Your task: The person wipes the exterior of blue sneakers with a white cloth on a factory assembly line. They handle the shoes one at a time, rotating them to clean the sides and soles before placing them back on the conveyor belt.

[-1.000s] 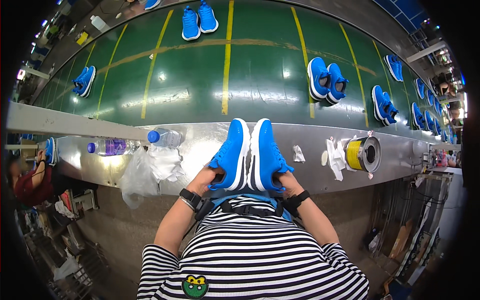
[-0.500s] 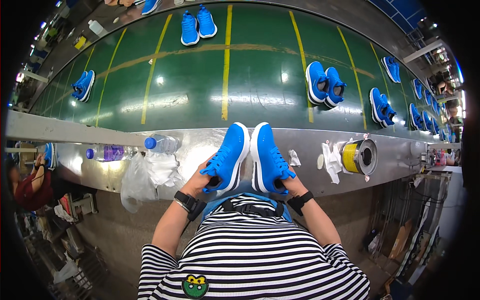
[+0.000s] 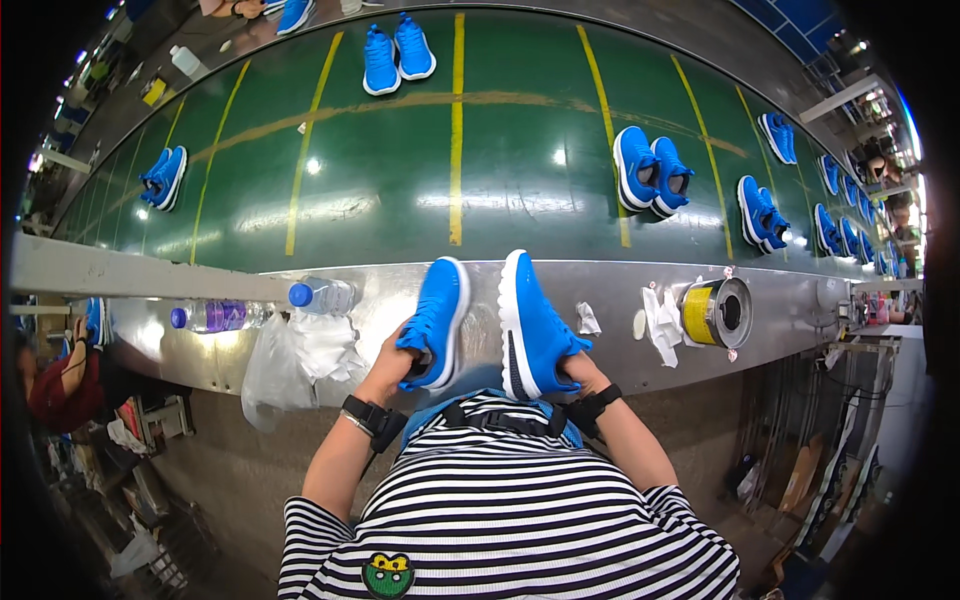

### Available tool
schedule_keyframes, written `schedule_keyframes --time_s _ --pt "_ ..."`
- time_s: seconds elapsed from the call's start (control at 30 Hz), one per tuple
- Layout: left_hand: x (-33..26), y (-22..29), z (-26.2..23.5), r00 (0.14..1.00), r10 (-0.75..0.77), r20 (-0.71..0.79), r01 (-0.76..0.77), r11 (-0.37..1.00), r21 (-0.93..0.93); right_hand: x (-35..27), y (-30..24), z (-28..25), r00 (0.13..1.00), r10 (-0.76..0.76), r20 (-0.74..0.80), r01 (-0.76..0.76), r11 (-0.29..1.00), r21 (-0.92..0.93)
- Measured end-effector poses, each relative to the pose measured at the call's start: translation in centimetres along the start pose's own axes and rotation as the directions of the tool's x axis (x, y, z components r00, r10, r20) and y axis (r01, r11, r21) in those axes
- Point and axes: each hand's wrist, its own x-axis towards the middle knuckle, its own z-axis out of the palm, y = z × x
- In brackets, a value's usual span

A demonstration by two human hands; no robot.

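Observation:
My left hand (image 3: 387, 362) grips a blue sneaker (image 3: 438, 318) by its heel opening, toe pointing away from me. A matching blue sneaker (image 3: 538, 325) is in my right hand (image 3: 586, 372), tilted so that its white sole edge faces left. The fingers of both hands are partly hidden inside and behind the shoes. A gap separates the two shoes, which are held over the near metal ledge (image 3: 600, 275) in front of my waist.
Beyond the ledge runs a green conveyor belt (image 3: 380, 165) with yellow lines and several pairs of blue sneakers (image 3: 652, 172). On the ledge are a yellow-labelled can (image 3: 703, 313), crumpled white paper (image 3: 325, 345), a plastic bag (image 3: 270, 370) and two bottles (image 3: 325, 293). A metal rail (image 3: 140, 268) crosses at left.
The two sneakers have moved apart, the left one shifting leftward. The right one has turned to show more of its sole edge. Both hands keep their hold.

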Motion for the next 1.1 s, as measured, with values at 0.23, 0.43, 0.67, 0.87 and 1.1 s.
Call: schedule_keyframes --time_s 0.23,0.43,0.67,0.87,1.1 --pt "-4.1 5.1 1.2 0.866 0.497 0.049 -0.445 0.723 0.528 0.3 -0.2 2.2 0.996 -0.05 0.078 0.041 0.993 0.113" --pt "-2.1 7.1 10.6 0.955 0.055 0.29 0.002 0.982 -0.191 -3.5 -5.9 7.5 0.983 -0.042 0.18 0.095 0.95 -0.298" --pt "0.1 4.1 9.7 0.848 -0.333 0.412 0.383 0.923 -0.043 -2.8 -4.9 -1.7 0.677 -0.686 -0.267 0.182 0.508 -0.842" --pt "1.1 3.2 10.4 0.851 -0.39 0.351 0.403 0.914 0.041 1.2 -4.1 -1.8 0.682 -0.676 -0.278 0.232 0.561 -0.795" --pt "1.8 2.0 10.9 0.874 -0.351 0.338 0.323 0.936 0.136 1.9 -8.1 7.2 0.839 -0.544 0.033 0.414 0.596 -0.688"
